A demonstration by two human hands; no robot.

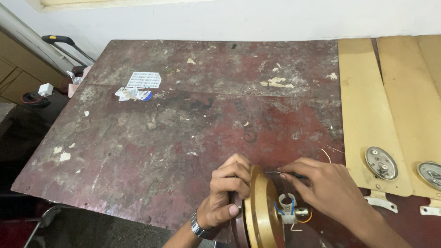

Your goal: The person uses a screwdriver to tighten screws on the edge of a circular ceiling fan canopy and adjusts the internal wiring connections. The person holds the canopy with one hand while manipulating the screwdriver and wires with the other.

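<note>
A gold-coloured round fan motor housing (260, 211) stands on its edge at the near side of a worn dark red table (183, 119). My left hand (228, 190) grips the housing's left rim, a watch on that wrist. My right hand (324, 186) holds a thin dark tool (280, 173) whose tip touches the top of the housing. A white connector with blue wires (288, 209) and an orange wire sits on the housing's right face, around the shaft.
Two beige fan blades (367, 105) with round metal mounts (381, 162) lie along the table's right side. Paper scraps and a printed sheet (144, 80) rest at the far left. A trolley handle (57, 40) and a cabinet stand left of the table.
</note>
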